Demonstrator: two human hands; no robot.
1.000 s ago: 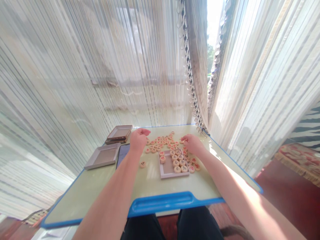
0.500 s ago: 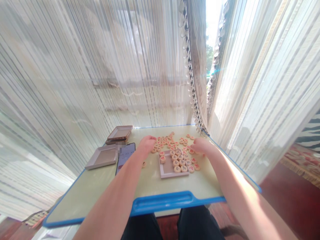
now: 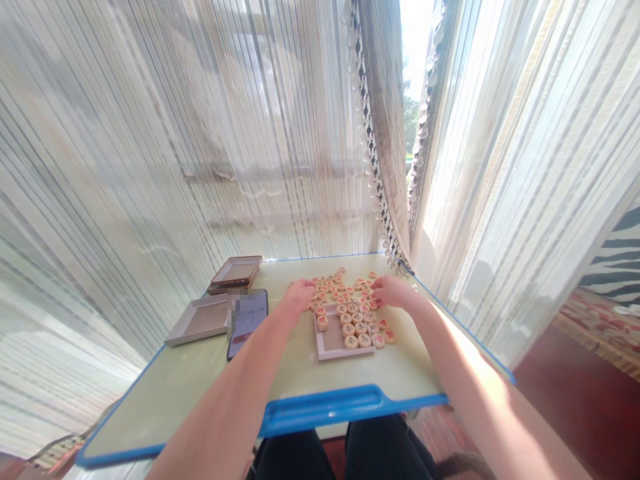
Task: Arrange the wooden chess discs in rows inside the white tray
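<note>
Many round Chinese chess pieces (image 3: pixel 341 288) with red or black characters lie loosely in a heap on a pale yellow table. My left hand (image 3: pixel 301 292) is at the heap's left edge, fingers stretched towards the pieces and touching or close to them. On the opposite side my right hand (image 3: pixel 393 291) has its fingertips against pieces at the right edge. Nothing lifted shows in either hand. In front of the heap a shallow box tray (image 3: pixel 327 343) holds rows of black-marked pieces on its right and two red-marked ones at its upper left. Several red-marked pieces (image 3: pixel 384 331) lie outside its right edge.
A phone (image 3: pixel 249 320) lies left of my left forearm, overlapping an empty shallow box (image 3: pixel 197 321). Stacked boxes (image 3: pixel 237 268) stand behind it. The table has a blue rim (image 3: pixel 325 407) with a groove in front. Fringe curtains (image 3: pixel 280 167) hang close behind the table.
My hands have moved closer together, the right one leftwards and the left one slightly rightwards, with the pieces between them more bunched. The view has shifted slightly.
</note>
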